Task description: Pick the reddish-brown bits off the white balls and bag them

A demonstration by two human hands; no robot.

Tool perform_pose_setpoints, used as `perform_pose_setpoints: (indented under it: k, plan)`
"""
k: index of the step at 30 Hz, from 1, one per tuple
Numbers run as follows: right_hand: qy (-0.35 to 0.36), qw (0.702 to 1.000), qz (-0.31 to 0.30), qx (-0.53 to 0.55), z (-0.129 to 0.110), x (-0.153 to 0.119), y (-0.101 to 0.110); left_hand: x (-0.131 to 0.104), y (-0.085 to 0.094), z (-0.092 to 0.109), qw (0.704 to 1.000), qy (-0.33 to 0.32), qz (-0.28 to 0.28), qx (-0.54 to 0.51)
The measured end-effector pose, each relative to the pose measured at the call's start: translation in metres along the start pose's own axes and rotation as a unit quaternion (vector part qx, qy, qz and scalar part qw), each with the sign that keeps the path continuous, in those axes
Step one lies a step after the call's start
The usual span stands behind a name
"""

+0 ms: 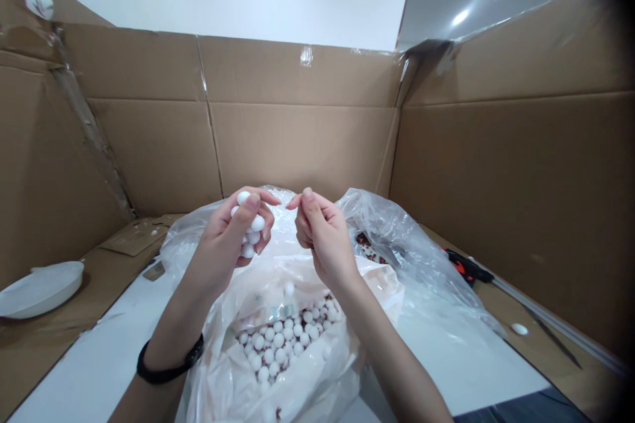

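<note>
Head camera looked down on two bare hands raised over an open plastic bag (297,370) full of small white balls (278,340). The left hand (233,231) was closed around a cluster of these balls, one pinched between thumb and forefinger at the top and several more packed against the palm and curled fingers. The right hand (320,231) sat just beside it, fingers bent inward with thumb and fingertips drawn together; whether it pinched anything could not be told.

The held balls were directly above the mouth of the bag, which lay on a white sheet (99,357) inside a large cardboard box (297,119).

The likeliest slip was a ball escaping the crowded left hand: it carried many at once, and only the top one was properly pinched. Any loosening could let one drop, and a ball landing outside the bag's mouth might roll off across the sheet. One stray white piece (519,328) already lay on the cardboard at the right, near a red-handled tool (464,268).

Being round, the balls had no long axis and pointed nowhere; the cluster itself ran roughly up and down along the left palm. A white bowl (42,287) rested at the far left, well apart from the hands.
</note>
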State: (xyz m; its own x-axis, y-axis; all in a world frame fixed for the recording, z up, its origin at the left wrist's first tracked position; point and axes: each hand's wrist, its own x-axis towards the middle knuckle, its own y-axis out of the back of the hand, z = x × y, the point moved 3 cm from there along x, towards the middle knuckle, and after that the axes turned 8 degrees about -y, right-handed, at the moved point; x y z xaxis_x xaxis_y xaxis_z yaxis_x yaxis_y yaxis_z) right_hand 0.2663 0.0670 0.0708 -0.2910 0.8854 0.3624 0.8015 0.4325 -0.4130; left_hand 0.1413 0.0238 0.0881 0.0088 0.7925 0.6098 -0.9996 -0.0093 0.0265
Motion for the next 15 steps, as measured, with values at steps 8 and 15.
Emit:
perform_pose_setpoints:
  k: [8, 15]
  plan:
    - [-0.244, 0.898, 0.018, 0.367, 0.02, 0.014, 0.01, -0.004, -0.011, 0.006, 0.907, -0.159, -0.012, 0.389]
    - [-0.24, 0.866, 0.062, 0.435, 0.025, 0.02, 0.014, -0.003, -0.012, 0.003, 0.877, -0.137, -0.124, 0.444]
